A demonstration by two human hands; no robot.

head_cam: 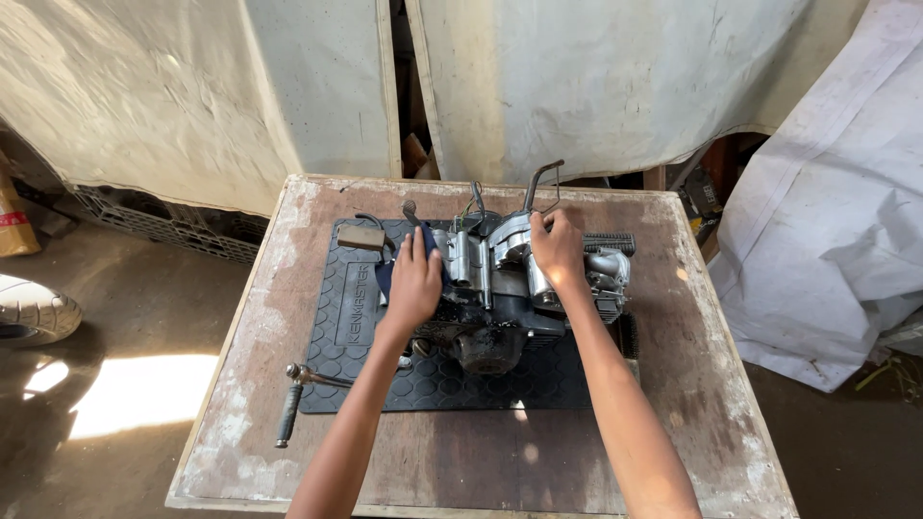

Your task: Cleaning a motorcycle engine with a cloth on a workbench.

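Note:
A small grimy motorcycle engine [500, 308] lies on a black rubber mat [346, 336] in the middle of a worn wooden table [673, 404]. My left hand [415, 281] rests flat with fingers together on a dark blue cloth [385, 279] pressed against the engine's left side. My right hand [558, 247] is closed over the silver top part of the engine, just below a bent metal lever [535, 183] that sticks up at the back. A ribbed black footpeg [610, 242] juts out to the right of that hand.
A ratchet wrench with a black grip [291, 408] lies at the mat's front left corner. A small brown block [361, 236] sits at the mat's back left. Pale tarps hang behind the table; a white tarp [827, 221] is heaped at the right. A tyre [34, 312] lies on the floor at left.

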